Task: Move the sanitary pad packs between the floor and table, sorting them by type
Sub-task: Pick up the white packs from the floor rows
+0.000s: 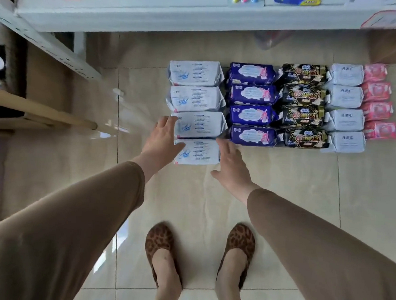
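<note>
Sanitary pad packs lie on the tiled floor [282, 177] in five columns sorted by type, four packs per column: white [195, 99], purple [252, 104], black [304, 109], white "ABC" [346, 109], pink [378, 102]. Target pack, by my judgement: the nearest white pack [200, 152], bottom of the leftmost column, touching the white pack above it. Its long axis runs 9 to 3 o'clock across the view, short ends facing the two hands. Left hand [162, 140] sits at the pack's 9 o'clock end, fingers straight and spread, pointing toward 12 to 1 o'clock; thumb overlaps the pack's left end, fingertips reach over the edge of the next pack up. Contact cannot be confirmed from this angle. Right hand [231, 167] sits at the 3 o'clock end, fingers straight and loosely spread, thumb out toward 9 o'clock; appears just beside the pack's right edge, nothing held. Both hands roughly equally near, flanking the pack. Coming move likely a two-handed squeeze inward along the long axis, then a lift toward the table [153, 16] at 12 o'clock. Risk: the left fingers dragging the neighbouring white pack.
</note>
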`<action>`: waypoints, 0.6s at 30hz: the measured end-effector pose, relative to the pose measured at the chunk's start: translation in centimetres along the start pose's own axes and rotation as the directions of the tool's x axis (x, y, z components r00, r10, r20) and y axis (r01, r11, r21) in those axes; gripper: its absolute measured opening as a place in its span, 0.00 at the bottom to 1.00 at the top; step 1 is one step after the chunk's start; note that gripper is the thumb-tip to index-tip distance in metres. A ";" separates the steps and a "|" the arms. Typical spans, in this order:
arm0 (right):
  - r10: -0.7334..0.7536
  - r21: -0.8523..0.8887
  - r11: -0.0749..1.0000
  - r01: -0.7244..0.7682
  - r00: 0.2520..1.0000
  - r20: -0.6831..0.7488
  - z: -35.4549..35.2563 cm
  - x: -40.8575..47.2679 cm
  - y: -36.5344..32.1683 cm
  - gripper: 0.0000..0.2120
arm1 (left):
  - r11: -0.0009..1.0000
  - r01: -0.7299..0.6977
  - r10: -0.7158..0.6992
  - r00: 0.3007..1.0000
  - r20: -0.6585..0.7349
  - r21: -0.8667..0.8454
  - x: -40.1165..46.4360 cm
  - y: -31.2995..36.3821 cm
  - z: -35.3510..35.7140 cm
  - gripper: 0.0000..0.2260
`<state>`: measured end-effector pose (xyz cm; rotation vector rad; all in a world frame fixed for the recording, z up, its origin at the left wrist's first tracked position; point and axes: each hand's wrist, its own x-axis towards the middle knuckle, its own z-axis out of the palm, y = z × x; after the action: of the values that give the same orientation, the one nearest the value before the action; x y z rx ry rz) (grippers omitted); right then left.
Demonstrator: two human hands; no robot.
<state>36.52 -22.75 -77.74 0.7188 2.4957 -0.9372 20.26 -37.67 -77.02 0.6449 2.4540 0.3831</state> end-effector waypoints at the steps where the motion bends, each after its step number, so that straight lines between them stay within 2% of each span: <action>1: -0.011 -0.011 1.000 0.011 1.000 0.006 0.6 0.4 0.2 0.44 | 1.000 -0.001 0.001 1.000 -0.007 -0.007 0.9 -0.2 0.4 0.34; 5: -0.004 -0.011 1.000 0.003 0.999 -0.047 2.7 1.6 1.1 0.44 | 1.000 -0.009 0.009 1.000 -0.028 0.017 3.8 -0.5 2.1 0.35; 10: -0.005 -0.085 0.996 -0.004 0.993 -0.115 4.6 2.3 2.0 0.42 | 0.982 0.000 0.012 0.998 -0.061 0.191 5.3 -0.7 3.9 0.36; 14: -0.005 -0.026 1.000 0.003 0.997 -0.074 5.8 2.9 2.3 0.34 | 0.971 0.009 -0.001 0.999 -0.032 0.237 6.0 -0.7 4.7 0.39; 18: -0.036 0.081 0.996 0.038 0.999 -0.016 5.5 2.6 2.3 0.27 | 0.983 0.018 -0.020 1.000 0.012 0.183 5.5 -0.7 4.4 0.36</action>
<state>36.66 -24.20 -84.04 0.7091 2.5034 -1.0561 18.60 -34.82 -83.32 0.6966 2.4990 0.1461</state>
